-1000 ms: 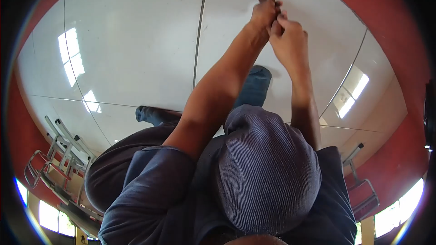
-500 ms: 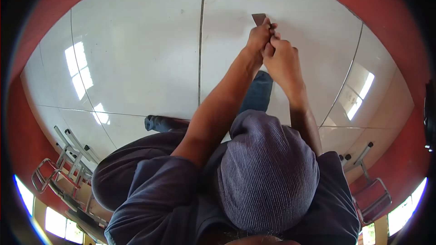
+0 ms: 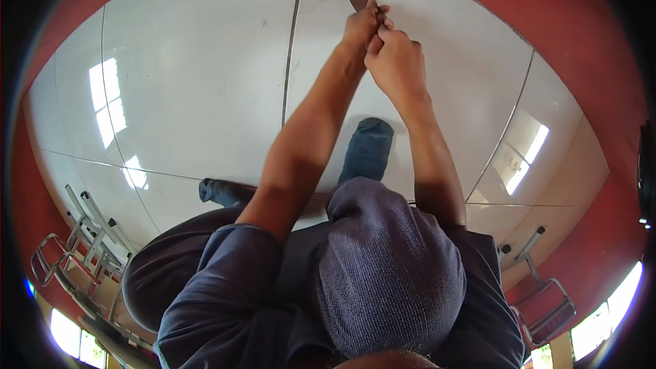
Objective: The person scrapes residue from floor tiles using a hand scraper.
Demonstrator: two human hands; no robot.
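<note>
A scraper with a flat, wide metal blade lies low over the glossy white tiled floor, its blade pointing away from me. My left hand is closed around it just behind the blade. Close behind, my right hand wraps the handle end, its fingers nearly meeting the left ones. Most of the handle is hidden inside both hands. Between my forearms, a foot in a blue sock rests on the tiles.
Dark grout lines divide the tiles. Red flooring borders the white area at the far side. Metal-framed chairs stand at left and right. My bent knee in grey fabric fills the near middle.
Both hands and the scraper have slid farther away from my body across the tiles, with my arms stretched out more. The view has also shifted slightly. The grip is unchanged.
</note>
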